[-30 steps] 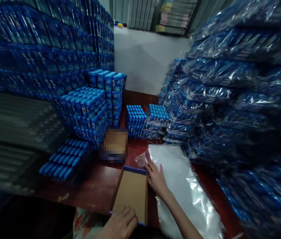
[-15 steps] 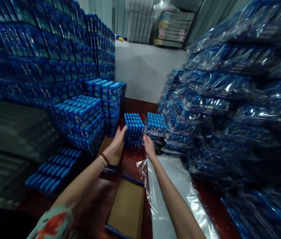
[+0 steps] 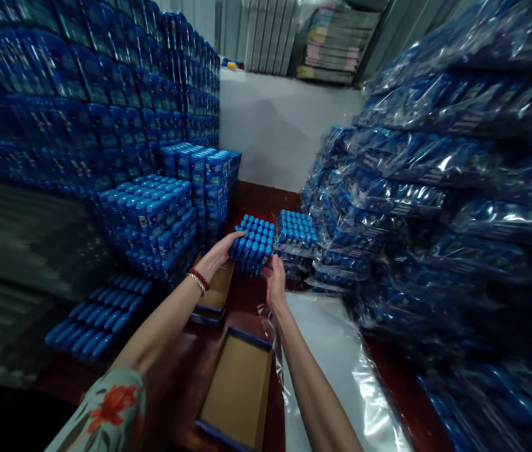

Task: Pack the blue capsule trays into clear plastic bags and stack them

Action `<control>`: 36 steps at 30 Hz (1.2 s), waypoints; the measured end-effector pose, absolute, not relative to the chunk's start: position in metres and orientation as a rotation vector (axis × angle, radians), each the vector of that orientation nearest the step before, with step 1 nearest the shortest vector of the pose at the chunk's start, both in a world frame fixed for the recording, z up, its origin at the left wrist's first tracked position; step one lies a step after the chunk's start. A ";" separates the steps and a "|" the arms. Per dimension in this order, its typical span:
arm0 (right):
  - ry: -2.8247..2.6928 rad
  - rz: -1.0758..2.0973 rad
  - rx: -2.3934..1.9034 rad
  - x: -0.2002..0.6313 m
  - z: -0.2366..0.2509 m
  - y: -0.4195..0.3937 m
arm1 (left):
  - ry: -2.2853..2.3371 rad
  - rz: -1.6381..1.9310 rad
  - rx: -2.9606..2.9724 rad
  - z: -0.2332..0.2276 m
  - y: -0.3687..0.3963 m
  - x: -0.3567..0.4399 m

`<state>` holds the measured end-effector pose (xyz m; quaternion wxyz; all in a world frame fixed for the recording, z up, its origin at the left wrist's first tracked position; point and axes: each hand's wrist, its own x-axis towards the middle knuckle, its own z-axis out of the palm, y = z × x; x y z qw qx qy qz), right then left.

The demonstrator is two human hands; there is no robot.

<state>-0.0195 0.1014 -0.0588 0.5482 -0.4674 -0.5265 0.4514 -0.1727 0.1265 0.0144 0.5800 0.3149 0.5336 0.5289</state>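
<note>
Reaching across the dark red tabletop, the person's hands stand apart with a block of blue-capped packs clamped between them: the left hand grips its left side, thumb over the top, and the right hand holds its near right corner. The block sits toward the back of the surface, just beside a plastic-wrapped bundle on its right. Nearer the person, an open shallow box with a bare brown inside and blue rim lies on the tabletop; another open box lies beyond it, partly under the left forearm. Clear plastic over white sheeting spreads to the right, glossy with reflections. Tall rows of blue packs wall in the left side, above blurred grey stacks, while bagged blue packs pile up on the right. A plain white panel closes the back; above it show grey ribbed walling and a stack of papers with yellow and pink layers.
</note>
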 end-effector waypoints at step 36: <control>-2.216 0.528 -1.299 0.078 -0.115 -0.099 | 1.619 0.900 1.655 -0.111 -0.121 -0.122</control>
